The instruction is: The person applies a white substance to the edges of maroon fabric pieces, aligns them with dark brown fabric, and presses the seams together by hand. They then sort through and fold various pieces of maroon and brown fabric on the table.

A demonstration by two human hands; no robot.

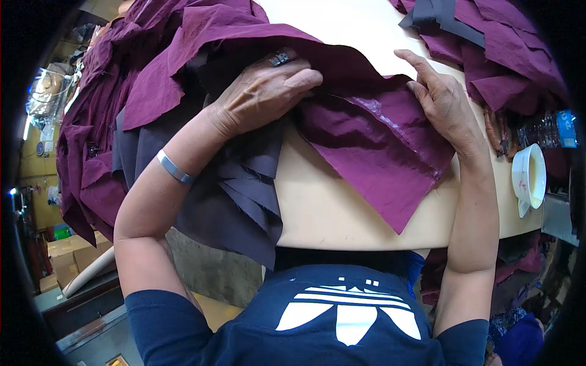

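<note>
A maroon fabric piece [378, 165] spreads over the pale table, one pointed corner toward my body. Whitish, wet-looking streaks run across it. My left hand [268, 91], with a ring and a metal bracelet, is closed on the upper left part of the maroon fabric; its fingertips are partly hidden. At the piece's upper right edge lies my right hand [442, 107], index finger stretched out and thumb apart from it, touching the cloth's edge. Dark grey fabric pieces [238, 189] lie layered below my left forearm.
Piled maroon fabric [97, 134] hangs over the table's left side. More maroon pieces [500, 61] and a dark strip [448, 24] lie at the upper right. A white cup [522, 177] with pale contents stands at the right edge, near a plastic bottle [549, 131].
</note>
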